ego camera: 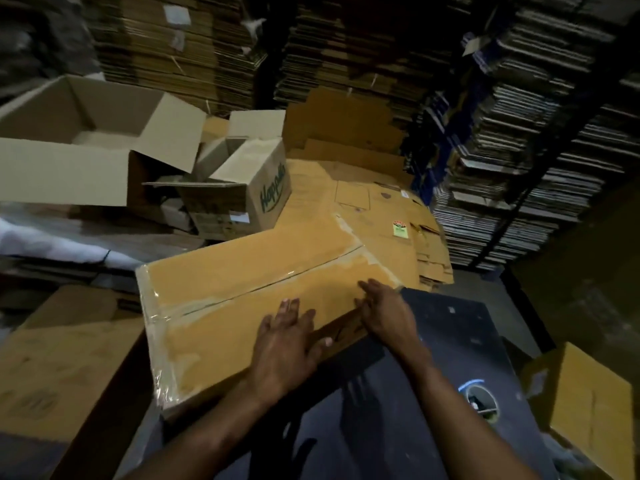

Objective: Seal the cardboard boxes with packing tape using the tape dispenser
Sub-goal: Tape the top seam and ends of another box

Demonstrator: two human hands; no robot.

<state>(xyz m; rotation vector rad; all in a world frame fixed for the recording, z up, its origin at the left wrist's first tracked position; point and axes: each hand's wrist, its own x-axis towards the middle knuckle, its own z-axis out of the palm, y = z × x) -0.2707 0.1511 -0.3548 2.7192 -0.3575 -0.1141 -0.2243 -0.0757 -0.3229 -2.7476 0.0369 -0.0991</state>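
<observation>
A long tan cardboard box (pixel 242 292) lies closed in front of me, with clear tape along its centre seam and over its left end. My left hand (pixel 285 344) lies flat on the near flap, fingers straight and spread, thumb at the near edge. To its right, my right hand (pixel 384 313) presses flat on the same flap near the box's right end. No tape dispenser shows in the head view.
The box rests on a dark surface (pixel 433 375). Open empty boxes (pixel 69 140) and a printed carton (pixel 256 192) stand at the back left. Flattened cartons (pixel 374 209) lie behind. Tall stacks of flat cardboard (pixel 519 133) line the back and right. Another box (pixel 599 410) sits at the right.
</observation>
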